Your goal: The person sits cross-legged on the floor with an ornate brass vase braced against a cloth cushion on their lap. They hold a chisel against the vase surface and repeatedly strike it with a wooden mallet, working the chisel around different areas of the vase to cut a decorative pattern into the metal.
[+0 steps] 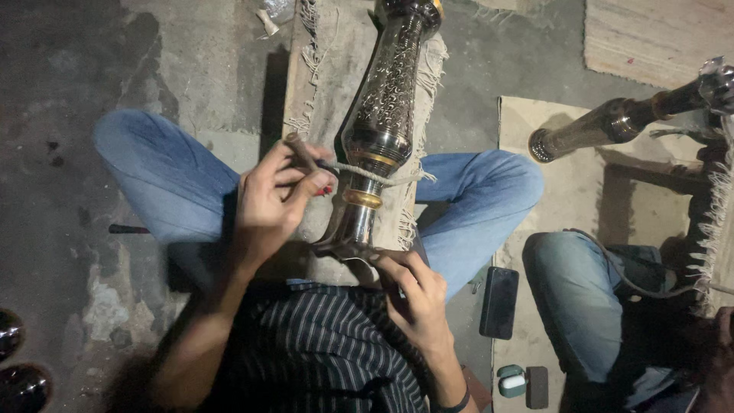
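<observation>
The long engraved silver metal vessel [386, 115] lies on a fringed beige cloth [329, 69] across the person's lap. The left hand [271, 199] pinches a thin tool, perhaps a stick, against the cord [367, 174] wound around its neck. The right hand [413, 294] grips its flared base.

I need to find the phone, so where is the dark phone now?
In the head view the dark phone lies flat on the tan mat at lower right, beside the person's right knee, above the small green case.
</observation>
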Action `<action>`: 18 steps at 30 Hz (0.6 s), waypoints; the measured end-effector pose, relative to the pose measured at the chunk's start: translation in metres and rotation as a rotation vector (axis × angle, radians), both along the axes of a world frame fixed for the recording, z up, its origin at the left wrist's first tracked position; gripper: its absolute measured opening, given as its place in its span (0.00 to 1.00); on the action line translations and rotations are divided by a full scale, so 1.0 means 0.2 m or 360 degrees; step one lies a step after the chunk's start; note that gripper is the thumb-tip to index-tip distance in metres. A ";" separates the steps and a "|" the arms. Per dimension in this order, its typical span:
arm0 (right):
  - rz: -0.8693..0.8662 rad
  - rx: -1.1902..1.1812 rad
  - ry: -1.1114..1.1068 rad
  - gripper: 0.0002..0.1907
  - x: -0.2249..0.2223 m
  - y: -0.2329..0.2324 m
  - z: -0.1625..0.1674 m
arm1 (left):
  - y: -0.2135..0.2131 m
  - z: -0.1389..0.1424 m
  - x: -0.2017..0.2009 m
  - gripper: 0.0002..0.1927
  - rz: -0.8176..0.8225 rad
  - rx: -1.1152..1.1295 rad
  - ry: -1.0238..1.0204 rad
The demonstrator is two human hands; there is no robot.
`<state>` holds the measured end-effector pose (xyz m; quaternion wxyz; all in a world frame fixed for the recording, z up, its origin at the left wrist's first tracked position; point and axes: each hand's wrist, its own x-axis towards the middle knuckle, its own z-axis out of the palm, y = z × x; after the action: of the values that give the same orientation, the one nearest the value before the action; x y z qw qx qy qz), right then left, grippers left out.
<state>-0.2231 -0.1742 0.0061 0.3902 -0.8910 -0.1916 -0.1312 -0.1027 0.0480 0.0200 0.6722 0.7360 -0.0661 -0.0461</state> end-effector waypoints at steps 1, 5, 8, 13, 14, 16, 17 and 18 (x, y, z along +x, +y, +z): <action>-0.0005 -0.0020 0.0013 0.24 0.00 0.00 -0.01 | 0.00 0.02 0.01 0.15 -0.0040 0.0004 0.0009; -0.0008 -0.0103 0.0056 0.24 -0.01 -0.02 -0.01 | 0.01 0.08 0.04 0.14 -0.0175 0.0164 0.0069; 0.0052 -0.0021 0.0104 0.23 0.00 -0.03 -0.02 | 0.02 0.09 0.05 0.11 -0.0238 0.0288 0.0042; 0.0044 0.0022 0.0188 0.19 0.01 -0.04 -0.02 | 0.04 0.09 0.03 0.11 -0.0309 0.0448 0.0019; 0.0045 0.0029 0.0203 0.19 0.01 -0.04 -0.01 | 0.05 0.08 0.02 0.11 -0.0314 0.0392 0.0017; 0.0048 -0.0003 0.0181 0.19 0.01 -0.04 -0.01 | 0.06 0.08 0.02 0.11 -0.0335 0.0342 0.0008; 0.0055 -0.0020 0.0167 0.20 0.02 -0.04 -0.01 | 0.06 0.08 0.02 0.11 -0.0342 0.0347 -0.0002; 0.0047 -0.0048 0.0171 0.20 0.02 -0.04 0.00 | 0.06 0.09 0.02 0.11 -0.0351 0.0351 -0.0013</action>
<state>-0.2193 -0.1832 0.0066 0.3883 -0.8996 -0.1853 -0.0744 -0.0989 0.0592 0.0372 0.5778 0.7939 -0.1437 -0.1236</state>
